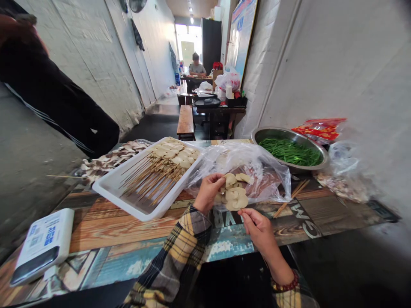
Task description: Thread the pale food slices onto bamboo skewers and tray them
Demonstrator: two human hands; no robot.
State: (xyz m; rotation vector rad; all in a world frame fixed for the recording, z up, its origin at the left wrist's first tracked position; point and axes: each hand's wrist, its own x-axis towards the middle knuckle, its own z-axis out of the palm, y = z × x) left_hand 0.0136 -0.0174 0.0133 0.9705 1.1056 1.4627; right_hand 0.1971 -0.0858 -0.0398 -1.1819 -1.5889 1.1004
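Observation:
Over the front of the table, my left hand [209, 193] pinches the edge of a pale beige slice [230, 179], with more slices beside it. Just to the right and lower, my right hand [257, 226] has its fingertips closed at the bottom edge of a pale, wavy-edged slice [236, 199]. Whether a skewer stick runs through that slice is hidden by the fingers. Behind both hands lies a crumpled clear plastic bag [266, 171]. To their left stands a white plastic tray [105, 188] with many skewers [154, 175] in rows, pale slices threaded on their far ends.
A metal bowl [324, 164] of green chives sits at the back right. Loose wooden sticks [292, 197] lie near it, beside plastic bags [343, 171]. Sliced mushrooms [112, 160] are piled behind the tray. A white device [45, 244] is front left. One person stands left; another sits far back.

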